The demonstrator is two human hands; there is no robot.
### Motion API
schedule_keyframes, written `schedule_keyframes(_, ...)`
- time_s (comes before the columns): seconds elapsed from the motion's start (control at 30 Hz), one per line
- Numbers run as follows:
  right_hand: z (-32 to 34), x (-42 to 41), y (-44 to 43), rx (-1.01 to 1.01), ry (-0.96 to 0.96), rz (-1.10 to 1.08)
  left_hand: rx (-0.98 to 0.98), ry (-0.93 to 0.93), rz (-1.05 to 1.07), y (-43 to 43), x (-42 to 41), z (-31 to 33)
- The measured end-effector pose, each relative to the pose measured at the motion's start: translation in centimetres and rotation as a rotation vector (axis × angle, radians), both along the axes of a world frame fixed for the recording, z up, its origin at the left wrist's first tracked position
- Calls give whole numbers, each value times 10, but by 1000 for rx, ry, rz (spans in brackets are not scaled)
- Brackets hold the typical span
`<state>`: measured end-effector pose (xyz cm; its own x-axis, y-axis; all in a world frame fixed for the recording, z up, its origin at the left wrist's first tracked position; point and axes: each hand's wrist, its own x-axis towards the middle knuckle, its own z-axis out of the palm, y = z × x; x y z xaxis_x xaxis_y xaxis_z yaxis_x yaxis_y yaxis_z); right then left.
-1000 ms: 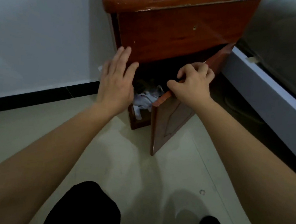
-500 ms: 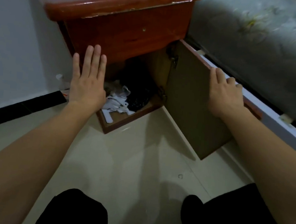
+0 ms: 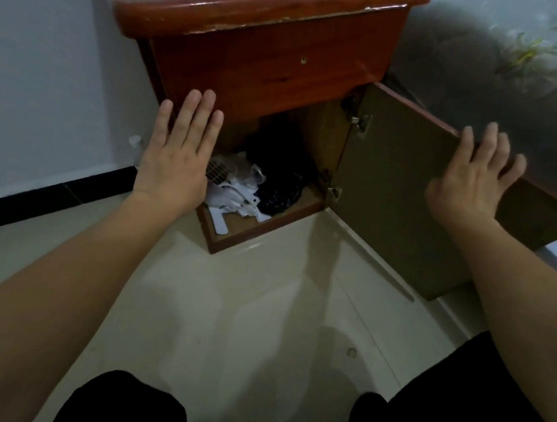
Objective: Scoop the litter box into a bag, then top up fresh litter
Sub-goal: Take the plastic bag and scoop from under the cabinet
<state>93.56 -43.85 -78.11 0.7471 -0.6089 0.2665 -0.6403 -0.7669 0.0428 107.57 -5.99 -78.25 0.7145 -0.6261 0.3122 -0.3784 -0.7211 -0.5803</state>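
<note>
The task is looking barely begun: no litter box, scoop or fresh litter is showing anywhere. At frame centre the wooden cabinet (image 3: 268,68) is standing with its door (image 3: 392,195) swung wide. The left hand (image 3: 175,162) is hovering flat before the opening, fingers straight and slightly apart. The right hand (image 3: 468,186), fingers loosely spread, is resting on the door's upper edge. White crumpled material (image 3: 234,194), perhaps bags, is lying inside.

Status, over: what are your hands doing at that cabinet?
Left hand open by cabinet front; right hand open on edge of open door. Inside: white scraps, dark bundle. No litter box visible.
</note>
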Motion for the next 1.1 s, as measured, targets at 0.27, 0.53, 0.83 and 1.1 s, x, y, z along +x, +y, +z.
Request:
schedule_keyframes(0.27,-71,78,98,149,238,636,-297,95,21,-6,-13,-58)
schedule_keyframes(0.53,-169,160,125,329,539,807,-129,207,203,-18,15,-143)
schedule_keyframes(0.83,-248,257,153,310,526,964,66,78,276,-9,53,-165)
schedule_keyframes(1.1,-280,269,165,467,322,731,54,-14,257,-9,57,-174)
